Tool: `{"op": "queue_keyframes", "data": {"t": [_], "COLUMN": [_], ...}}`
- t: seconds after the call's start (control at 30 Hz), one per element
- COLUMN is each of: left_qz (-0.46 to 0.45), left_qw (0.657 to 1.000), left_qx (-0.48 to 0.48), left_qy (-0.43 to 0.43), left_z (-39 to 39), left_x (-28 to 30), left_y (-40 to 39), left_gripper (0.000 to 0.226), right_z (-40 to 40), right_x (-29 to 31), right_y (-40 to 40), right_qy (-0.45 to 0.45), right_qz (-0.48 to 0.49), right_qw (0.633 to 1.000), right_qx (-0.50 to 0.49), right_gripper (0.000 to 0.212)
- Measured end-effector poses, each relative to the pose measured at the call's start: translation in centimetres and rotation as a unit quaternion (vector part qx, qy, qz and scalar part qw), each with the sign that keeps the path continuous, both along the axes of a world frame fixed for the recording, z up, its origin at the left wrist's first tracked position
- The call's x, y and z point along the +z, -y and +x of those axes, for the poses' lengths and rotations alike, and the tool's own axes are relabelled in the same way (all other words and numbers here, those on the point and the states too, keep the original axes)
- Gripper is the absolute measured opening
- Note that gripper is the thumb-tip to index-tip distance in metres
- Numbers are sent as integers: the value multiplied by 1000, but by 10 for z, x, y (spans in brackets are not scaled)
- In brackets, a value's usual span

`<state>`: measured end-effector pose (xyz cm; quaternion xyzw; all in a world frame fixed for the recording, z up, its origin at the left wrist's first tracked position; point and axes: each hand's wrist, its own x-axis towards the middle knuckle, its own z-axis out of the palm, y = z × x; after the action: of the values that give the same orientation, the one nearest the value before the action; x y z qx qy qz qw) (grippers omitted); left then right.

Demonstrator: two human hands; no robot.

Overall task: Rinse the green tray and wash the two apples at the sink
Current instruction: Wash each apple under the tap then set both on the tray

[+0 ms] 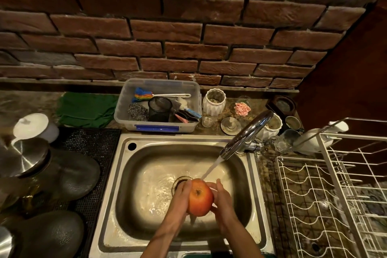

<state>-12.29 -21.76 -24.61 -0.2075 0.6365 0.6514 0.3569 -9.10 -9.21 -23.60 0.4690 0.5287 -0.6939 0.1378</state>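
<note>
A red-orange apple (200,197) is held over the steel sink (125,174), just in front of the drain. My left hand (179,201) grips its left side and my right hand (223,201) cups its right side. Water runs from the chrome tap (247,134) in a slanted stream onto the top of the apple. A thin strip of green (196,255), possibly the tray, shows at the bottom edge below the sink. I see only one apple.
A clear plastic tub (125,109) of brushes and scourers stands behind the sink, next to a green cloth (85,109). White jars and glasses crowd the back right. A white wire dish rack (326,195) stands to the right. Dark pots and steel lids (27,155) sit to the left.
</note>
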Motion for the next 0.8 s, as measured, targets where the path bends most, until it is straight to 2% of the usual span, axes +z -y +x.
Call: {"op": "queue_keyframes", "data": {"t": [0.13, 0.27, 0.4, 0.63, 0.8], "left_qz": [14, 18, 41, 77, 84], "left_qw": [1000, 999, 998, 996, 996], "left_qx": [25, 31, 39, 31, 26], "left_qy": [8, -8, 0, 10, 14], "left_z": [-2, -7, -5, -3, -3], "left_x": [0, 2, 4, 5, 5], "left_y": [5, 7, 6, 4, 4], "left_gripper": [45, 40, 35, 37, 53], "right_z": [14, 19, 0, -36, -45], "right_x": [-7, -11, -2, 8, 11], "right_y": [-30, -65, -101, -145, -148], "right_qy": [-18, -43, -99, -98, -91], "right_qz": [59, 138, 171, 262, 248], "right_qw": [998, 989, 979, 959, 963], "right_qx": [-30, -44, -50, -37, -55], "right_gripper": [31, 21, 18, 56, 62]}}
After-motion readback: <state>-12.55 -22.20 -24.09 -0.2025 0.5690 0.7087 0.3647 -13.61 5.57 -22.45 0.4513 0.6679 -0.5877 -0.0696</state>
